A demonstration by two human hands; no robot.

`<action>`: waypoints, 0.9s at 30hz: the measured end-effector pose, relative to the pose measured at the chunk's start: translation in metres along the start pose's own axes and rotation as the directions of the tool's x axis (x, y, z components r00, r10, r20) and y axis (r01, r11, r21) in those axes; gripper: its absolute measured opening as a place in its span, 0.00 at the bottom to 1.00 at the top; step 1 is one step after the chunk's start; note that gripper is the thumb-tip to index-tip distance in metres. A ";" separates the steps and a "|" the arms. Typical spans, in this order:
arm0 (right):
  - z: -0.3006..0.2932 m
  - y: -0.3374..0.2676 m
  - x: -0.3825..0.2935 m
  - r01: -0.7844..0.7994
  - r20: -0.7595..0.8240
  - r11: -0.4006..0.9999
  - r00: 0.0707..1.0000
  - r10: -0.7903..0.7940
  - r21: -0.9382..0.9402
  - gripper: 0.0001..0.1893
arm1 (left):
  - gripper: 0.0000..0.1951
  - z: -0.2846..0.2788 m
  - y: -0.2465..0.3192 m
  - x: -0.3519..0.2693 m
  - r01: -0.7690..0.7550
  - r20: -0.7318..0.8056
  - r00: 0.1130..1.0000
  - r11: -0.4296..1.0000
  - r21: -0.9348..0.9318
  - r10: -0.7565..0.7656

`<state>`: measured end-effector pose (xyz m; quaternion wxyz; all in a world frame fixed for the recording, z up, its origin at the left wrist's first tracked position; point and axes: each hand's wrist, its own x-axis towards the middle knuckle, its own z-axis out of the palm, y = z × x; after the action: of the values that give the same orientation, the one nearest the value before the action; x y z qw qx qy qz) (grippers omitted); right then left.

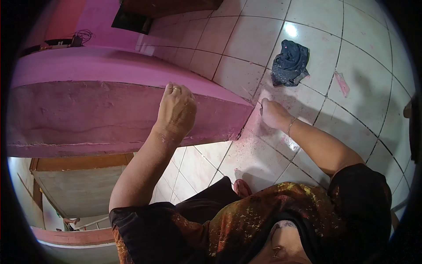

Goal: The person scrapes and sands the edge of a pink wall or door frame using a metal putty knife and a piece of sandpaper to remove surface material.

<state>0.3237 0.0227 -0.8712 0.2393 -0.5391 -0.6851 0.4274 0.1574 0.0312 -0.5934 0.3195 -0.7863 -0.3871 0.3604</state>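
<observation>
My left hand, with a ring on one finger, lies against the edge of a pink-painted wall. Its fingers bend over the edge, so anything beneath the palm is hidden. Below that edge, the darker pink face of the wall looks rough and uneven. My right hand is curled near the wall's end corner, above the tiled floor. Whether its fingers hold something small cannot be made out. Pink dust and crumbs are scattered over the tiles by the corner.
A crumpled dark blue-grey cloth lies on the floor beyond my right hand. Right of it is a pink scrap. Black cables and small devices rest atop the pink wall. My foot shows below; a dark wooden furniture piece stands at the far side.
</observation>
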 end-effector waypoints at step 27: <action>-0.065 -0.146 0.010 0.522 -0.404 0.843 0.804 -0.436 0.129 0.11 | 0.18 0.020 -0.018 -0.106 0.270 -0.706 0.570 0.908 -0.321 -0.420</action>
<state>0.2942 0.0456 -0.7160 0.5226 -0.3837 -0.6889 0.3242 0.0872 -0.0446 -0.5564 0.4448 -0.7973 -0.3930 -0.1096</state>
